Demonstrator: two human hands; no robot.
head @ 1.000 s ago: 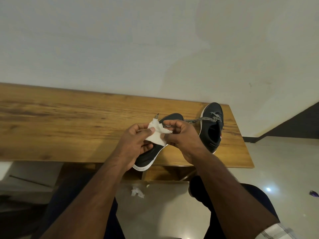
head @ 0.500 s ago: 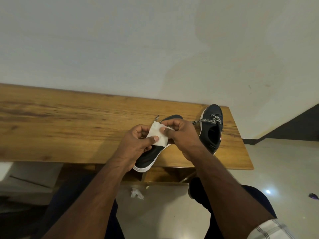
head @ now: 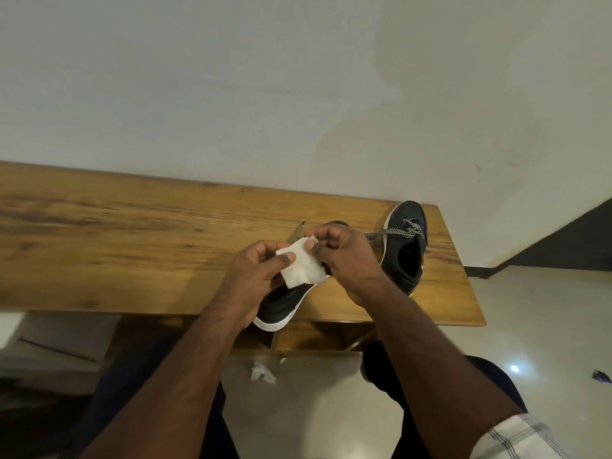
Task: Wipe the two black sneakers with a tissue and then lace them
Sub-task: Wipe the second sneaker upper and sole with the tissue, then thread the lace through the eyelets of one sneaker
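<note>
Black sneaker (head: 281, 306) lies on the wooden surface (head: 132, 243) directly beneath both grips, toe pointing away; left hand (head: 255, 276) and right hand (head: 344, 260) pinch a folded tissue (head: 304, 270) above it.

Two black sneakers sit on the table (head: 132, 246): one sneaker (head: 281, 303) at the front edge, its heel overhanging, and a second sneaker (head: 409, 250) at the right end near the back corner. One speckled lace (head: 394, 231) shows clearly, running from the second sneaker; one lace tip (head: 299, 227) pokes out behind the hands. Two hands, the left hand (head: 255, 276) and the right hand (head: 344, 256), hold one white tissue (head: 303, 270). One crumpled tissue scrap (head: 262, 372) lies on the floor under the table. One small purple object (head: 601, 377) lies on the floor at far right.
</note>
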